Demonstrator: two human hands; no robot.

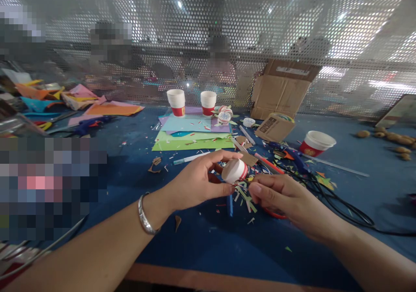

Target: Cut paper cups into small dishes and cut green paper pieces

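My left hand [214, 175] is curled around a small white paper cup piece [234, 171] with a red band, which is tilted on its side. Its thumb is below and its fingers are above. Close by on the right, my right hand [273, 192] is closed in a pinch near the cup piece's banded end; what lies between its fingertips is too small to name. Below my right hand a red loop [276, 214] shows, mostly covered. Paper scraps [245, 200] and a blue pen-like stick [229, 205] lie under the hands.
Behind are coloured paper sheets [195, 141] with two cup stacks [176, 98] [208, 99]. To the right are a blue glue gun [299, 160] with a black cable [341, 209], a red-and-white cup [316, 142] and a cardboard box [279, 92]. A perforated screen [195, 32] rises behind the table.
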